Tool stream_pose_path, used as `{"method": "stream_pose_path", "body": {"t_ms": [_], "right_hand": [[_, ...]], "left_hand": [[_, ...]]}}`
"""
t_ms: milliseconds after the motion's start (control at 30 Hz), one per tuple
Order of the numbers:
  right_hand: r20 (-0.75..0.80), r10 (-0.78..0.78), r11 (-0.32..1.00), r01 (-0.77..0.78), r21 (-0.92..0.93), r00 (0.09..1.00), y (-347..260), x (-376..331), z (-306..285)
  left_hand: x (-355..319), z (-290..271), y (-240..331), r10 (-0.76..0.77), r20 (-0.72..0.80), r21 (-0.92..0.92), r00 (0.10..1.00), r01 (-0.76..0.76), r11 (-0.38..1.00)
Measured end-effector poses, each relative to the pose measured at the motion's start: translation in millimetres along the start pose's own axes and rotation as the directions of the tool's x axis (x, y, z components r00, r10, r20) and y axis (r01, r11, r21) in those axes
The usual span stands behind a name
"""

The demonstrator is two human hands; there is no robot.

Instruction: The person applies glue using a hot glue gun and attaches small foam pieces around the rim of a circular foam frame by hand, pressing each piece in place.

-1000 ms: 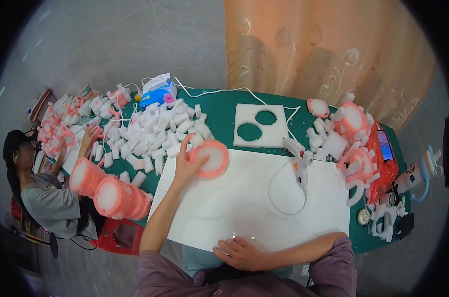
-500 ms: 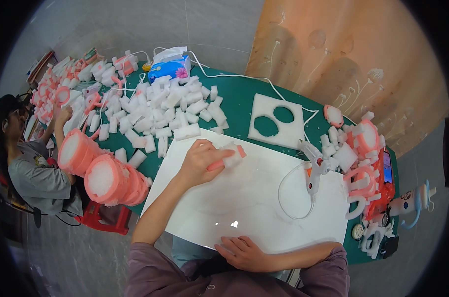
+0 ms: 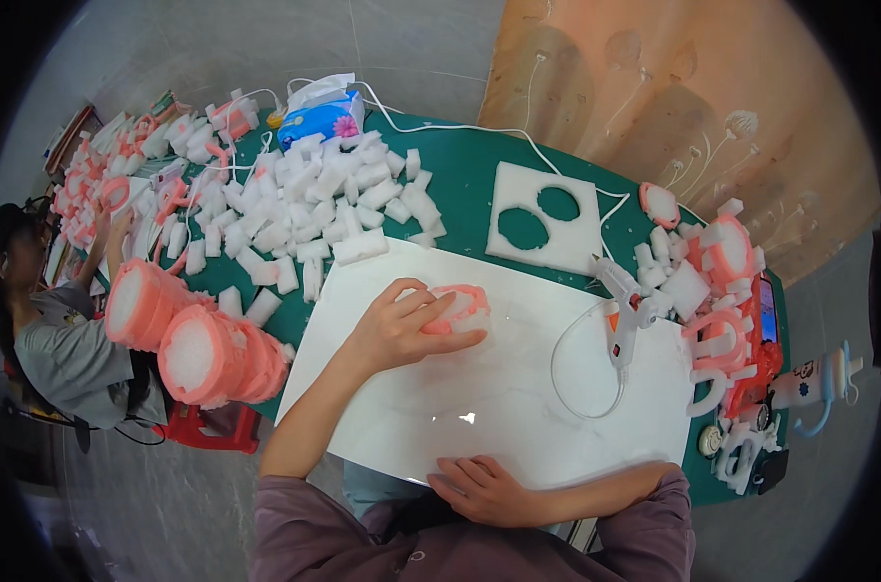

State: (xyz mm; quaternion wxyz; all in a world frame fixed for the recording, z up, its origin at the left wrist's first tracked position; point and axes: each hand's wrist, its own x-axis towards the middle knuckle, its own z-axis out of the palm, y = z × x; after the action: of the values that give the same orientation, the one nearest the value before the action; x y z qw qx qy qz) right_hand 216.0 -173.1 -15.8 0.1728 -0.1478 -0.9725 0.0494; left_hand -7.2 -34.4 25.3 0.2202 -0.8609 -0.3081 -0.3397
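My left hand grips a small pink and white foam piece from above, fingers curled round it, over the upper part of the glossy white board. Part of the piece is hidden under my fingers. At the near edge of the board, my right hand lies with its fingers loosely stretched and nothing in it. A white hot glue gun rests toward the right side of the board, its cord looping below. Beyond the board lies a white foam sheet with two round holes.
Loose white foam blocks heap at the back left, beside a blue tissue pack. Pink-wrapped foam cylinders stand at the left edge. Pink and white foam parts crowd the right. A person sits at far left, near a red stool.
My left hand has turned the foam piece, so a rounded pink rim now shows, and its fingers spread further over it. My right hand stays at the board's edge.
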Motion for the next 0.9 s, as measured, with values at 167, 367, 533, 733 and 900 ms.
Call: {"method": "stream_pose_path", "body": {"t_ms": [167, 367, 533, 733, 900], "right_hand": [[-0.006, -0.004, 1.0, 0.004, -0.012, 1.0, -1.0, 1.0, -0.5], [-0.014, -0.002, 1.0, 0.002, -0.008, 1.0, -0.6, 0.1, -0.6], [-0.031, -0.021, 0.999, 0.02, -0.029, 0.999, 0.4, -1.3, 0.5], [-0.039, 0.004, 1.0, -0.004, -0.012, 0.999, -0.8, 0.3, -0.2], [-0.033, -0.009, 1.0, 0.009, -0.023, 0.999, -1.2, 1.2, 0.1]], "left_hand": [[-0.8, 0.2, 0.3, -0.018, -0.005, -0.027, 1.0, 0.018, 0.999], [-1.9, 1.1, 1.5, -0.025, -0.005, -0.031, 1.0, 0.025, 0.999], [-0.7, 2.3, 1.8, -0.036, -0.014, -0.033, 0.999, 0.036, 0.999], [-1.0, 2.7, 2.4, -0.044, -0.024, -0.05, 0.999, 0.042, 0.998], [-1.9, 1.5, 1.4, -0.031, -0.02, -0.047, 0.999, 0.031, 0.998]]}}
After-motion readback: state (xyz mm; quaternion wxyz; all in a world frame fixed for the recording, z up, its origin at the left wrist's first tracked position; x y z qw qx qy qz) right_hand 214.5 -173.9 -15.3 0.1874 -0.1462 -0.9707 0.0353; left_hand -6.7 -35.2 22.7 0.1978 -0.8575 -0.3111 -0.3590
